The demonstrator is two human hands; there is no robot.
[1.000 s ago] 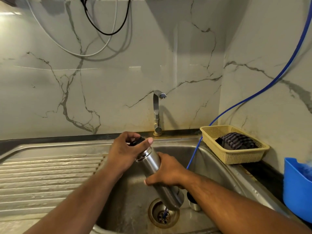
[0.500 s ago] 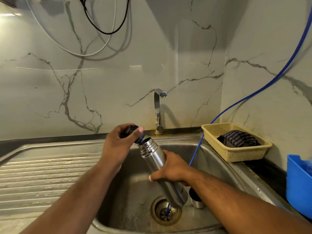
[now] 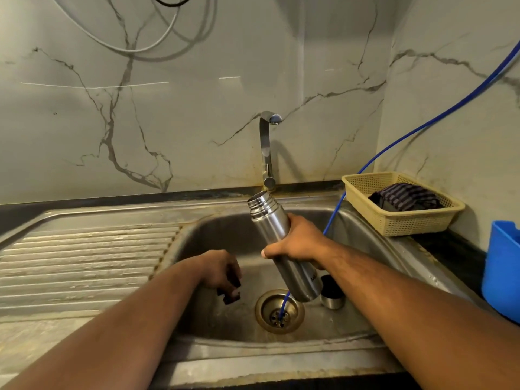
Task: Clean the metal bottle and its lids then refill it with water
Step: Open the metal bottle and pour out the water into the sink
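My right hand [image 3: 298,243] grips the steel bottle [image 3: 271,220] round its middle, tilted over the sink basin [image 3: 213,237], its open threaded mouth up near the tap base. My left hand [image 3: 221,270] is low in the basin with fingers curled round the black inner lid [image 3: 230,296], which sits at or just above the sink floor. The steel outer cap [image 3: 332,295] stands on the basin floor to the right of the drain [image 3: 280,311], partly behind the bottle's base.
The tap [image 3: 267,153] rises at the back with no water running. A thin blue hose [image 3: 332,218] runs from the right wall into the drain. At right stand a yellow basket [image 3: 402,218] with a striped cloth and a blue tub [image 3: 501,271]. The ribbed drainboard [image 3: 84,260] lies left.
My left hand took the black lid off the bottle's mouth and carried it down to the basin floor. The bottle, now open, shifted slightly right and up in my right hand.
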